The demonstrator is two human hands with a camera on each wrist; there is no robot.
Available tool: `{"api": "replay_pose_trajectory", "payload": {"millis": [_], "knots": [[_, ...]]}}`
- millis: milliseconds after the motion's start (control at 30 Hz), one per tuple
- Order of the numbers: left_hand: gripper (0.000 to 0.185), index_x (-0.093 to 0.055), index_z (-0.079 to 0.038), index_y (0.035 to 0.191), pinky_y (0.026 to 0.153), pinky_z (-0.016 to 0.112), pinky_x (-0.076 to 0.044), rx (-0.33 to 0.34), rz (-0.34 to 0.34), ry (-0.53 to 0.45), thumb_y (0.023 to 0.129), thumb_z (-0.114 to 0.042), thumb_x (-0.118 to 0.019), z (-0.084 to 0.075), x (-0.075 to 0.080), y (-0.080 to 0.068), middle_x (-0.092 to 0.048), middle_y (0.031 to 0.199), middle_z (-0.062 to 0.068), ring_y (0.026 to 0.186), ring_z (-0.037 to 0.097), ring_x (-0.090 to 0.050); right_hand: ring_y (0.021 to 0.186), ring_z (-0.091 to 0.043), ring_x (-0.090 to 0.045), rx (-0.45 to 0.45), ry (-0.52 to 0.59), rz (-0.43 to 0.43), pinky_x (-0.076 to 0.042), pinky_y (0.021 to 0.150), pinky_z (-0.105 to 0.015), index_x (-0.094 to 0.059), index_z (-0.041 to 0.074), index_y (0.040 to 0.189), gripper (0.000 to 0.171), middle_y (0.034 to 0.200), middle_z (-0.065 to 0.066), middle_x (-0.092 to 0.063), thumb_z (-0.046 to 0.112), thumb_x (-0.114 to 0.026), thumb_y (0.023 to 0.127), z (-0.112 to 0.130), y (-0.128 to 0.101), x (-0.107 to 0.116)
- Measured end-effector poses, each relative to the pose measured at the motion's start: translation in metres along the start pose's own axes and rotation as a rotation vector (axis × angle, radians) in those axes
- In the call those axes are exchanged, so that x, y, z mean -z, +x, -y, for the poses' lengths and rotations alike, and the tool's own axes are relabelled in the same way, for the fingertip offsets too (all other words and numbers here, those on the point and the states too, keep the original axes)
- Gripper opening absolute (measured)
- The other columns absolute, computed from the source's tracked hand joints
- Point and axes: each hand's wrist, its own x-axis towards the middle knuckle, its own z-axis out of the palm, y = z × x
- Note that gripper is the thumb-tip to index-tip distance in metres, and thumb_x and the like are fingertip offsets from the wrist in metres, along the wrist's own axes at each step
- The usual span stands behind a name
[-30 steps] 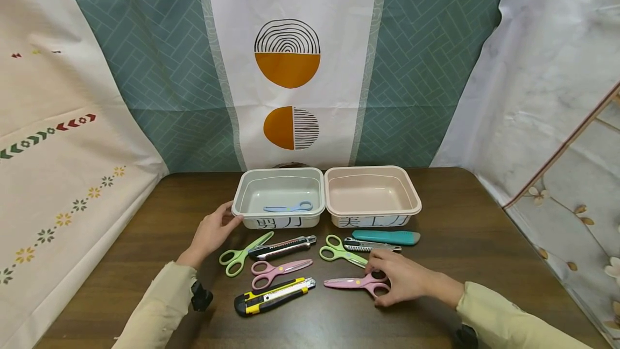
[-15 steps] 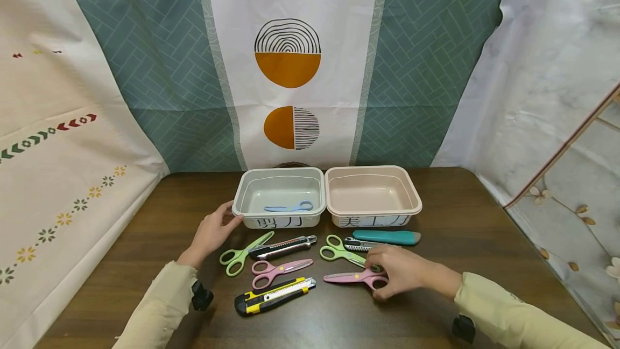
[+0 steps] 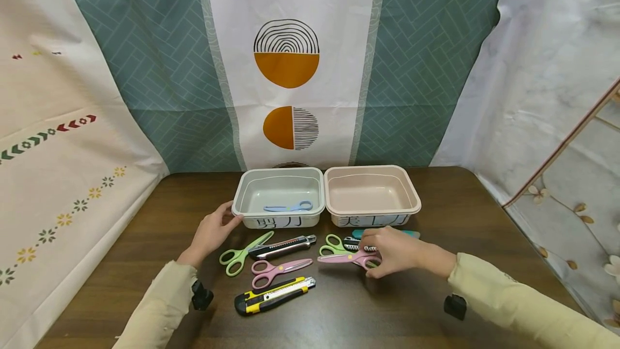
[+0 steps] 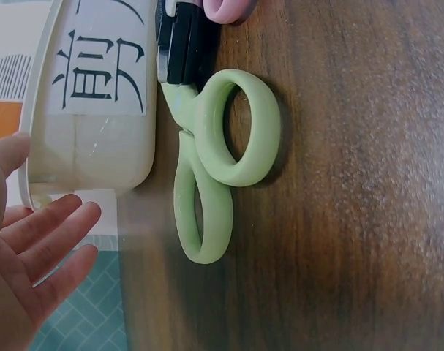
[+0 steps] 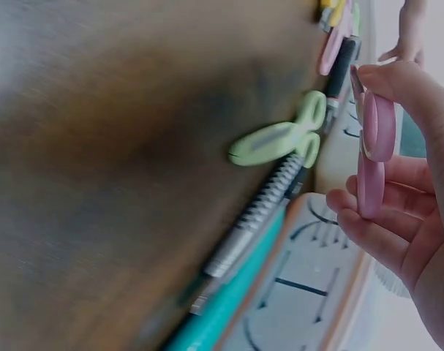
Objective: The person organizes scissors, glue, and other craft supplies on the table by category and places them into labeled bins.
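Lifted off the surface since a second ago, the pink scissors now hang in the right grip, ready to carry far-left to the grey bin, which the open left hand steadies.

dark wood table, two tubs, scissors, knives

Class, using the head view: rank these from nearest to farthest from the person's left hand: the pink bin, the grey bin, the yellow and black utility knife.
1. The grey bin: the left hand touches its left corner.
2. The yellow and black utility knife: on the table, toward the person and to the hand's right.
3. The pink bin: right of the grey bin, farthest.
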Motion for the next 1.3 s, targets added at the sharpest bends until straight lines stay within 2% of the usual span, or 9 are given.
{"api": "replay_pose_trajectory", "payload": {"millis": [233, 400, 800, 1033, 1300], "knots": [[0.054, -0.043, 0.002, 0.129, 0.079, 0.048, -0.047, -0.008, -0.009, -0.007, 0.089, -0.031, -0.057, 0.001, -0.001, 0.0, -0.062, 0.106, 0.019, 0.094, 0.033, -0.061, 0.067, -0.007, -0.052, 0.022, -0.028, -0.031, -0.039, 0.057, -0.014, -0.065, 0.008, 0.093, 0.036, 0.088, 0.004, -0.059, 0.031, -0.075, 0.065, -0.001, 0.02, 0.015], [0.054, -0.044, 0.002, 0.129, 0.078, 0.047, -0.047, -0.014, -0.008, -0.013, 0.089, -0.031, -0.058, 0.003, -0.003, 0.0, -0.063, 0.104, 0.018, 0.092, 0.032, -0.062, 0.067, -0.007, -0.05, 0.029, -0.008, -0.019, -0.039, 0.057, -0.014, -0.065, 0.007, 0.094, 0.039, 0.088, 0.003, -0.058, 0.032, -0.075, 0.067, 0.0, 0.031, 0.024], [0.054, -0.042, 0.003, 0.13, 0.079, 0.048, -0.047, 0.005, 0.0, -0.019, 0.089, -0.03, -0.057, 0.0, -0.001, -0.001, -0.062, 0.105, 0.019, 0.093, 0.033, -0.061, 0.066, -0.006, -0.049, 0.027, -0.026, -0.046, -0.04, 0.057, -0.017, -0.066, 0.008, 0.097, 0.036, 0.091, 0.001, -0.059, 0.028, -0.073, 0.068, -0.003, 0.067, 0.028], [0.053, -0.043, 0.005, 0.129, 0.079, 0.048, -0.047, -0.002, 0.007, 0.002, 0.089, -0.026, -0.058, -0.004, 0.002, 0.001, -0.062, 0.105, 0.02, 0.093, 0.033, -0.062, 0.074, -0.009, -0.051, 0.001, -0.057, -0.109, -0.045, 0.064, -0.022, -0.065, 0.003, 0.1, 0.04, 0.095, -0.003, -0.059, 0.027, -0.073, 0.069, -0.01, 0.089, 0.041], [0.053, -0.043, 0.004, 0.129, 0.079, 0.048, -0.047, -0.012, 0.016, 0.003, 0.089, -0.029, -0.058, -0.002, 0.002, 0.002, -0.062, 0.105, 0.019, 0.093, 0.033, -0.062, 0.084, -0.018, -0.056, -0.012, -0.035, -0.14, -0.049, 0.073, -0.027, -0.063, -0.003, 0.105, 0.043, 0.104, -0.012, -0.059, 0.021, -0.074, 0.071, -0.018, 0.112, 0.046]]}}
